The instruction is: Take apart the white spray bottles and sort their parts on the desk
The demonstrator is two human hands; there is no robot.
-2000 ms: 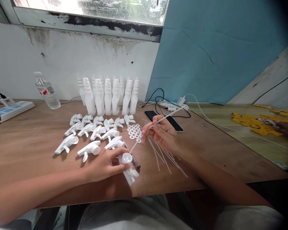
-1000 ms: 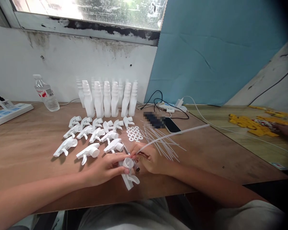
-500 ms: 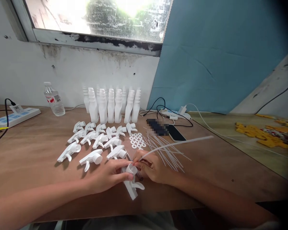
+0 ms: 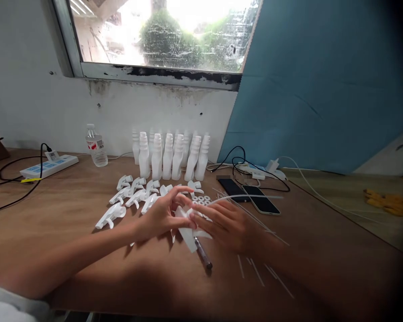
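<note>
My left hand (image 4: 164, 214) grips a white spray trigger head (image 4: 187, 232) between thumb and fingers, its wide end up. Around the trigger head's upper right, my right hand (image 4: 226, 223) is closed, with a thin white tube (image 4: 251, 196) reaching out to the right above its fingers. Whether the tube sits inside the head is hidden by the fingers. A dark pen-like tool (image 4: 203, 254) lies on the table just below. More trigger heads (image 4: 110, 216) lie to the left, partly behind my left hand. White ring washers (image 4: 201, 199) and loose tubes (image 4: 255, 270) lie near my right hand.
White bottles (image 4: 156, 158) stand in rows by the wall. A water bottle (image 4: 96, 147) and a power strip (image 4: 50, 167) are at the left. Two phones (image 4: 262, 200) and cables lie at the right back, beside another power strip. Yellow items (image 4: 386, 203) are at the far right.
Both hands have risen slightly with the trigger head and tube. My right hand now covers more of the head, and the dark tool below is more exposed. The camera view has shifted up and left.
</note>
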